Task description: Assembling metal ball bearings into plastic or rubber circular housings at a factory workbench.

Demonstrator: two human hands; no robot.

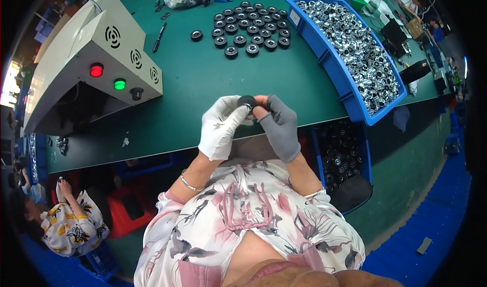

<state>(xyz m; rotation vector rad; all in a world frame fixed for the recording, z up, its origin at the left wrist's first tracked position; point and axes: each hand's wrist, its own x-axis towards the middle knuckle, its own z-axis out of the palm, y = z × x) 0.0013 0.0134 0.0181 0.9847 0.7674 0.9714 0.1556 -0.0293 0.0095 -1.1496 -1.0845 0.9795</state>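
Just above the near part of the green table, both hands meet at a small black wheel (247,101). My left hand (220,128), in a white glove, is closed on the wheel with the thumb across its near side. My right hand (281,128) wears a grey glove with bare fingertips, and its thumb and fingers pinch at the wheel's right side. A small shiny bit shows by the left thumb; its kind is partly hidden. Farther back, a group of similar black wheels (252,29) with silver centres lies flat, one wheel (196,35) apart to the left.
A blue bin (332,76) full of shiny metal parts stands at the right. At the left is a cream machine (122,59) with red and green buttons. Below the table edge sits another bin (368,157) of black parts. A pen (159,37) lies near the machine; another person sits lower left.
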